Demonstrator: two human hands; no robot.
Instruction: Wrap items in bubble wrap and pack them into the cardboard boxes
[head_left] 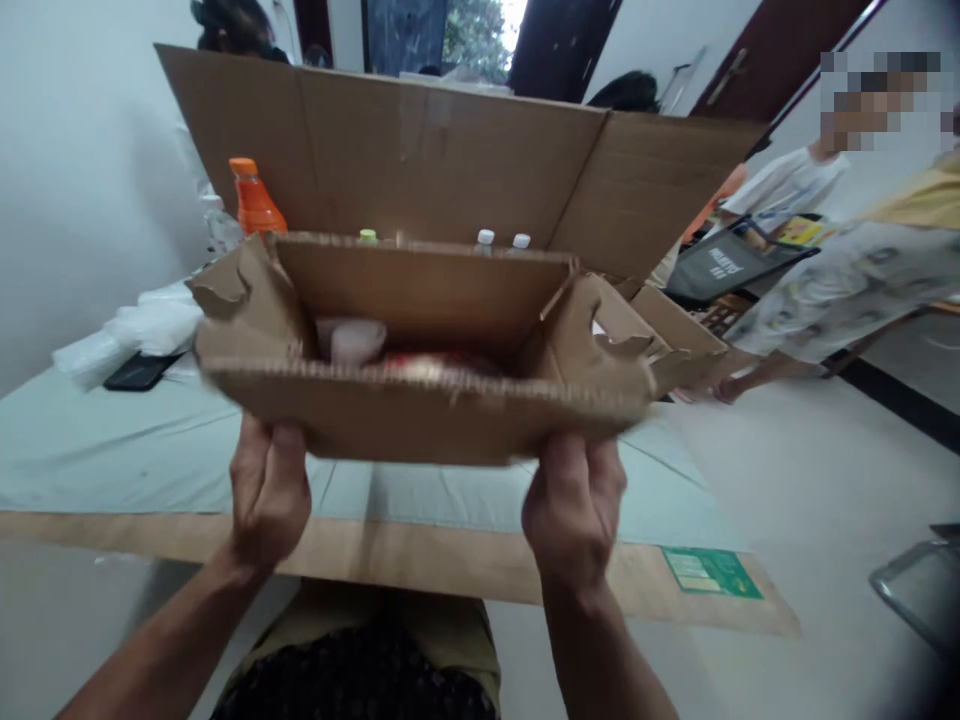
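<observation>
Along the far side of the bench covered in pale green cloth (112, 440), the view is blocked by a tall, creased brown cardboard panel (465, 160). Before it, towards the far left corner, an orange bottle with an orange cap (259, 200) is seen beside a clear bottle with a white cap (219, 225). Further along, only a yellow-green cap (367, 236) and two white caps (503, 240) are shown. Near the left edge, a flat black object (141, 371) is partly covered by a crumpled bundle of clear plastic (142, 325). Torn-edged brown cardboard (671, 325) is gathered towards the far right corner, and a green printed label (712, 572) is fixed at the near right corner. Past the right edge, a person in a white top (787, 185) is seen.

A small, open-topped brown cardboard box (420, 420) is held up over the middle of the bench, tilted towards the camera. Its near wall is gripped at the lower left by the left hand (270, 490) and at the lower right by the right hand (574, 505), thumbs outside. Its side walls are ragged; inside, a pale rounded thing (356, 342) and something red and whitish (435, 365) are blurred.
</observation>
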